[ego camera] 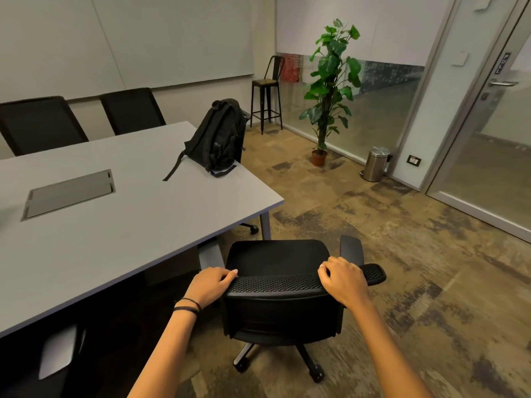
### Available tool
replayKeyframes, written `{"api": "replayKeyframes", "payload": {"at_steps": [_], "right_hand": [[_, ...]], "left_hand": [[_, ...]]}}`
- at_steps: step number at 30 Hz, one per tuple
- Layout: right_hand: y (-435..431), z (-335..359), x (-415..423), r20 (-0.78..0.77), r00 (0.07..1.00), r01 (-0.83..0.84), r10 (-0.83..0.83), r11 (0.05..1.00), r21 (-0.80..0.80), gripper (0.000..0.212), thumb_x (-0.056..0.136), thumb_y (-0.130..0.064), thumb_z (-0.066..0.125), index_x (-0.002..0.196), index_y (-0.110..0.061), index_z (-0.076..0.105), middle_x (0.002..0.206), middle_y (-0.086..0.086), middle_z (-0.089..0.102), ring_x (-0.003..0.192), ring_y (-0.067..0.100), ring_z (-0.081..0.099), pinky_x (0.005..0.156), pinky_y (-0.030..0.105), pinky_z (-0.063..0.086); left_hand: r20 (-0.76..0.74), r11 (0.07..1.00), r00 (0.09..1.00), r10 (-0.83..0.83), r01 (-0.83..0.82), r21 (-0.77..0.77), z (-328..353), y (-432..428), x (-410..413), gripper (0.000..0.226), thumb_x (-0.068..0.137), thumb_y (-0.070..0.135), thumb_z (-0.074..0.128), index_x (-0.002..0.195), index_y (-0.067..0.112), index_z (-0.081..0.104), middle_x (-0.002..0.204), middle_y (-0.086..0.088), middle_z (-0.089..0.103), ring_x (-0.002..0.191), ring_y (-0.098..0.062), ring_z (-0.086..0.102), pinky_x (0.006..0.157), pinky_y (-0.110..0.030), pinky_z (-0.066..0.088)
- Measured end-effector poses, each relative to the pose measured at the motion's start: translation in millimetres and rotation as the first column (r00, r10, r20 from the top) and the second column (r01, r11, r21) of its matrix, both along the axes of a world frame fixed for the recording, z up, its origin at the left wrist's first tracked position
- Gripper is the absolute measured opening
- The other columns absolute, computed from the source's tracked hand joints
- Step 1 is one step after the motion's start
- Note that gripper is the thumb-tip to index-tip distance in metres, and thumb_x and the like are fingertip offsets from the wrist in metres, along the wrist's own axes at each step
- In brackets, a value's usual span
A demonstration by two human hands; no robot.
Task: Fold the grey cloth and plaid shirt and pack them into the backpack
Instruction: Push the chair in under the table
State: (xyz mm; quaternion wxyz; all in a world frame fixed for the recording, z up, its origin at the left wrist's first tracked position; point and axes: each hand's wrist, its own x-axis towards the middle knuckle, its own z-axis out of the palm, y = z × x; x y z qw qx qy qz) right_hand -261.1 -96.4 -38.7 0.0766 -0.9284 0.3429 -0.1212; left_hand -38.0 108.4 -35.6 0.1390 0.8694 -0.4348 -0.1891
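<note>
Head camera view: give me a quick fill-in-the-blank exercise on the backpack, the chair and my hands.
1. The black backpack stands on the grey ____.
2. The left hand and right hand grip the office chair by the top of its ____.
3. The dark wristbands sit on the ____ wrist.
Missing words: table; backrest; left.

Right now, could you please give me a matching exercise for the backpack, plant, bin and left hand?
Things: 1 backpack; 2 plant; 3 bin; 4 left hand.
Places: A in a pot; B on the chair; C on the table; D beside the door.
Pairs: 1-C, 2-A, 3-D, 4-B.
</note>
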Motion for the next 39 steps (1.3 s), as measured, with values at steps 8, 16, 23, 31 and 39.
{"api": "replayKeyframes", "payload": {"at_steps": [8, 16, 23, 31, 39], "right_hand": [[40, 5, 10, 0.019, 0.992, -0.123, 0.123, 0.992, -0.027, 0.038, 0.095, -0.035, 0.037, 0.062, -0.019, 0.046, 0.061, -0.005, 0.047, 0.058, 0.01, 0.044, 0.045, 0.022, 0.023], [82, 2, 8, 0.147, 0.953, -0.263, 0.266, 0.964, -0.039, 0.045, 0.091, -0.046, 0.025, 0.055, -0.022, 0.037, 0.051, -0.008, 0.039, 0.046, 0.009, 0.039, 0.042, 0.015, 0.015], [94, 2, 17, 0.239, 0.908, -0.334, 0.344, 0.939, -0.085, 0.039, 0.091, -0.04, 0.032, 0.054, -0.027, 0.037, 0.049, -0.014, 0.034, 0.04, 0.005, 0.032, 0.042, 0.008, 0.012], [94, 3, 35, 0.243, 0.889, -0.371, 0.387, 0.922, -0.11, 0.043, 0.092, -0.038, 0.031, 0.053, -0.024, 0.041, 0.047, -0.012, 0.038, 0.041, 0.004, 0.033, 0.041, 0.009, 0.012], [91, 3, 61, 0.239, 0.879, -0.391, 0.413, 0.91, -0.135, 0.042, 0.091, -0.038, 0.032, 0.053, -0.024, 0.042, 0.047, -0.011, 0.036, 0.042, 0.003, 0.034, 0.04, 0.007, 0.011]], "left_hand": [[0.026, 0.997, 0.996, 0.082, -0.082, -0.009, 10, 58, -7, 0.039, 0.098, 0.043, 0.033, 0.113, 0.024, 0.064, 0.1, 0.005, 0.065, 0.087, -0.006, 0.056, 0.082, -0.021, 0.045], [0.031, 0.976, 0.976, 0.217, -0.215, -0.042, 13, 123, -29, 0.03, 0.096, 0.047, 0.033, 0.093, 0.037, 0.061, 0.085, 0.012, 0.061, 0.083, -0.005, 0.059, 0.082, -0.025, 0.049], [0.05, 0.939, 0.941, 0.334, -0.327, -0.11, 8, 154, -42, 0.033, 0.094, 0.05, 0.036, 0.09, 0.036, 0.065, 0.082, 0.013, 0.066, 0.075, -0.002, 0.06, 0.071, -0.021, 0.051], [0.137, 0.892, 0.895, 0.425, -0.388, -0.232, 6, 167, -42, 0.037, 0.092, 0.05, 0.039, 0.084, 0.032, 0.069, 0.077, 0.01, 0.07, 0.068, -0.004, 0.061, 0.062, -0.02, 0.049], [0.186, 0.871, 0.87, 0.457, -0.395, -0.291, -2, 171, -23, 0.065, 0.083, 0.071, 0.024, 0.077, 0.025, 0.07, 0.072, 0.008, 0.069, 0.064, -0.005, 0.06, 0.061, -0.025, 0.052]]}}
